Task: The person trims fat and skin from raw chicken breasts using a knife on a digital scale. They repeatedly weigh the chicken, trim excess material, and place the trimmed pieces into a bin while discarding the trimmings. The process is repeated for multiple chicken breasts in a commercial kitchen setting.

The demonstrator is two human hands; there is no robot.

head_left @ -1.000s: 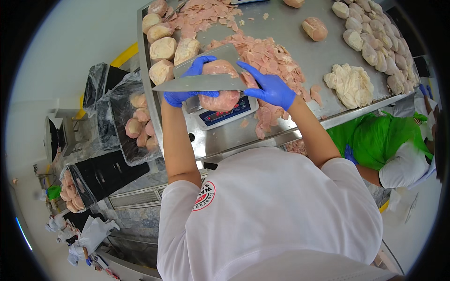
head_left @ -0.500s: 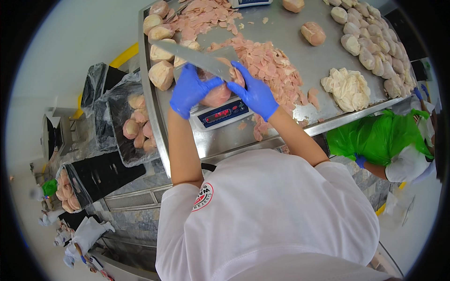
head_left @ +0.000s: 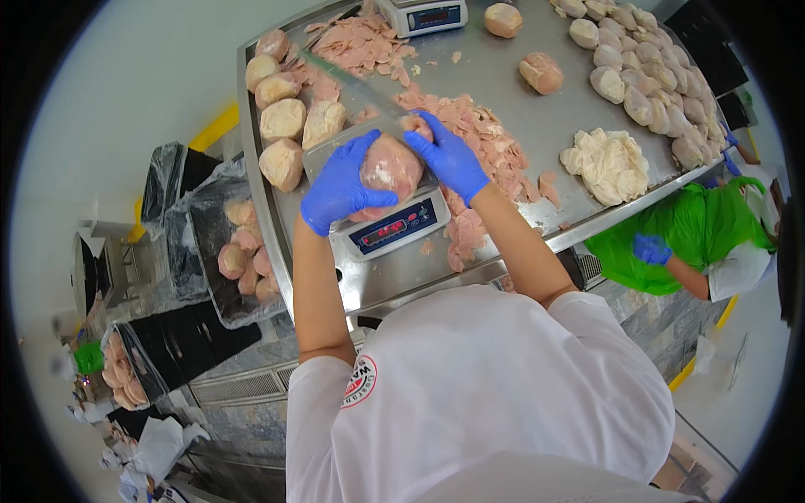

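Our left hand (head_left: 345,184) cups the meat (head_left: 392,166); just beside, our right hand (head_left: 454,157) grips the knife (head_left: 356,85); we judge this meat soft, slippery, best held around its sides

The table (head_left: 579,113) is smooth, glossy metal; the knife (head_left: 352,82), metal; the shirt (head_left: 486,386), matt cloth. The meat (head_left: 392,168) looks moist; the crate liner (head_left: 189,208), glossy plastic.

round badge (head_left: 359,381) with red ring, dark and red lettering, on white shirt (head_left: 503,377) | red lit digits (head_left: 387,235), blurred, on blue panel of near scale (head_left: 411,222) | dark display (head_left: 433,16) on far scale (head_left: 401,27), too small to read
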